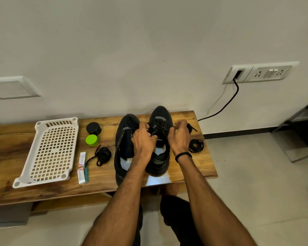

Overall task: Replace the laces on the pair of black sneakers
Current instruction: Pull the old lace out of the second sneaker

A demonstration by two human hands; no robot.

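We see the pair of black sneakers side by side on the wooden counter (185,157), toes toward the wall. The right sneaker (161,114) carries a black lace (158,124) through its front eyelets. The left sneaker (127,125) seems unlaced, though a forearm hides part of it. Our left hand (144,139) grips one lace end and our right hand (179,137) pinches the other. A loose lace bundle (103,155) lies left of the shoes and a coiled lace (196,146) lies right. Further left sit a white perforated tray (38,128), a black jar (93,128) and a green-lidded jar (91,140), both jars closed.
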